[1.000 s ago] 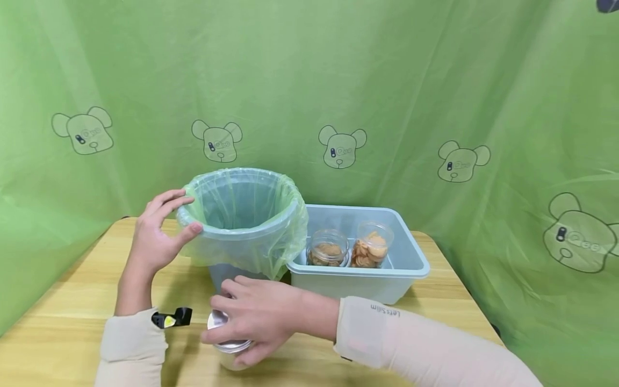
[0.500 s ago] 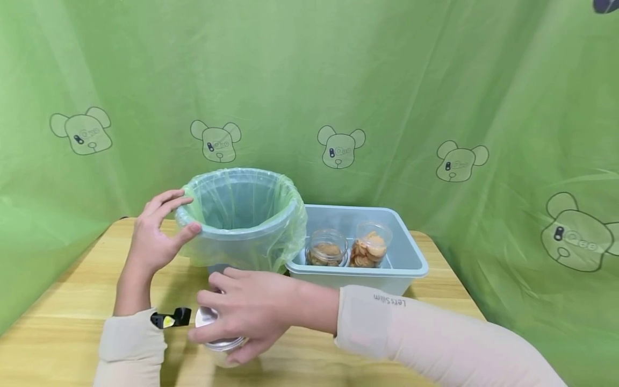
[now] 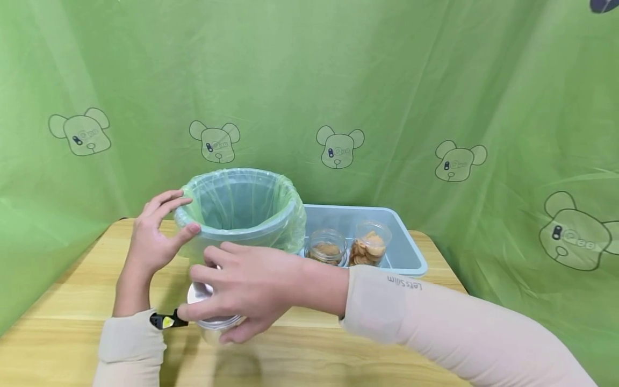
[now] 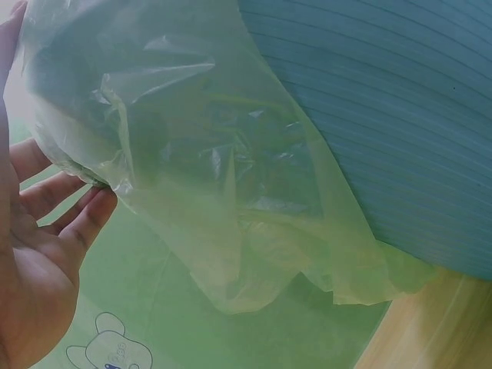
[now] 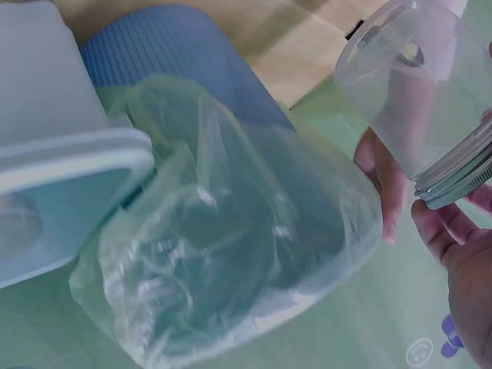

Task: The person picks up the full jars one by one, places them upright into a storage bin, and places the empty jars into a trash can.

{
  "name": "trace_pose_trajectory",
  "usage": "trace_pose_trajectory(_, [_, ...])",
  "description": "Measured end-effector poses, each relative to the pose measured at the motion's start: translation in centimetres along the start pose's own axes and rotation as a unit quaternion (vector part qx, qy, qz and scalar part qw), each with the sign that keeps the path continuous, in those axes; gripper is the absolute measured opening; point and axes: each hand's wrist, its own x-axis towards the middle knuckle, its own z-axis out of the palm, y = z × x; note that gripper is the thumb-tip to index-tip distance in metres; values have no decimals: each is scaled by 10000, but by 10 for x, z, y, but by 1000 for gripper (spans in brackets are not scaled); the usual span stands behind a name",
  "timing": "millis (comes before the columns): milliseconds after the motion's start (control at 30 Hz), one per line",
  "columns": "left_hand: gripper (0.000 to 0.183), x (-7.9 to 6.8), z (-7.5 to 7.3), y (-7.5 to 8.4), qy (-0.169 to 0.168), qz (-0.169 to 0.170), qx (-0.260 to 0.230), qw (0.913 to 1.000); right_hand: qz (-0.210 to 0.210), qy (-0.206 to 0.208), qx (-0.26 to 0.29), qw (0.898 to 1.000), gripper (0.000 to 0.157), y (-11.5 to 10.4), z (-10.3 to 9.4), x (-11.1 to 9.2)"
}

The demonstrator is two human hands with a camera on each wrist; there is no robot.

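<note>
In the head view, a blue trash bin [image 3: 227, 233] lined with a thin green plastic bag [image 3: 292, 228] stands left of centre. My left hand [image 3: 153, 236] holds its left rim, with the thumb at the front and the fingers spread along the side. Close up in the left wrist view, the fingertips [image 4: 98, 211] press on the bag's folded edge. My right hand [image 3: 251, 285] grips a clear jar [image 5: 415, 84] by its silver screw lid [image 3: 220, 322], the palm facing down over it. The jar is in front of the bin and its see-through body shows no contents.
Right beside the bin is a light blue rectangular tub [image 3: 406, 263]. It contains a clear jar of brown cookies [image 3: 325, 250] and a clear tub of paler cookies [image 3: 369, 247]. Both stand on a wooden table [image 3: 58, 301], with a green curtain [image 3: 387, 70] behind.
My right hand has lifted the jar off the table and shifted it up and slightly left, nearer the bin. The left hand stays on the rim.
</note>
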Motion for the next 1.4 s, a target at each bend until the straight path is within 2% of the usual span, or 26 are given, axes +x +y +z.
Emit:
trace_pose_trajectory(233, [49,0,0,0,-10,33,-1,10000,203,218,84,9995,56,16,-20,-2])
trace_pose_trajectory(467, [49,1,1,-3,31,279,-43,9996,342,936,447,9940,53,36,-35,-7])
trace_pose_trajectory(533, [49,1,1,-4,42,310,-59,9995,375,1019,472,9930,55,43,-38,-9])
trace_pose_trajectory(733, [51,1,2,-4,53,222,-49,9997,744,875,448,9924,57,63,-46,-15])
trace_pose_trajectory(933, [51,-2,1,-1,-13,-56,-35,10000,1256,746,451,9882,60,85,-45,-21])
trace_pose_trajectory(1133, [50,-3,0,2,-72,-168,-42,9998,1725,797,484,9806,59,104,-33,-27])
trace_pose_trajectory(1400, [49,-2,1,2,-59,-80,-24,9999,2328,336,254,9716,58,116,-8,-25])
